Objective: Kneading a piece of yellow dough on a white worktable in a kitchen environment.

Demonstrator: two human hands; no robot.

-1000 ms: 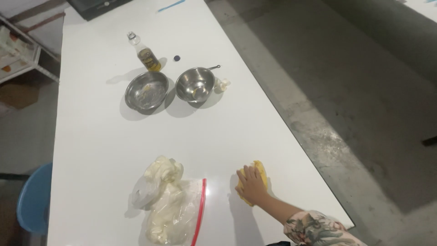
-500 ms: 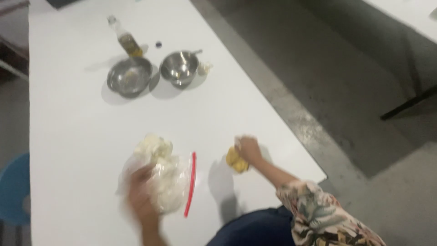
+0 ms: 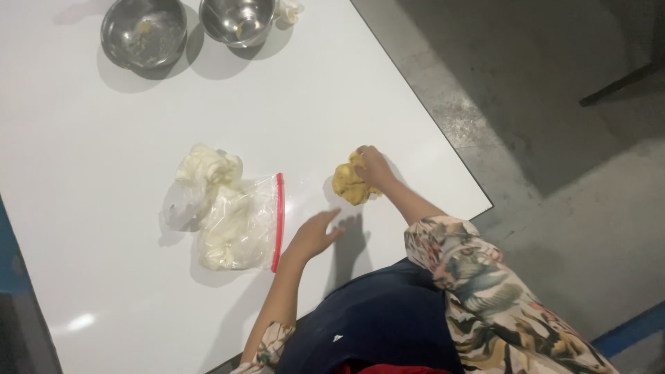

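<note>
My right hand [image 3: 375, 167] grips a lump of yellow dough [image 3: 348, 185] that rests on the white table [image 3: 90, 138] near its right edge. My left hand [image 3: 315, 235] hovers open over the table, fingers spread, between the dough and a clear zip bag with a red seal [image 3: 239, 220]. The bag holds pale white dough, and a crumpled white mass [image 3: 206, 168] sits at its upper left end.
Two steel bowls [image 3: 144, 31] [image 3: 237, 19] stand side by side at the far end of the table. A small white crumpled scrap [image 3: 289, 10] lies right of them. Grey concrete floor [image 3: 554, 125] runs along the table's right edge.
The view has dropped closer to the table. My left hand has moved from the bag to the right, toward the dough. My right hand stays on the yellow dough.
</note>
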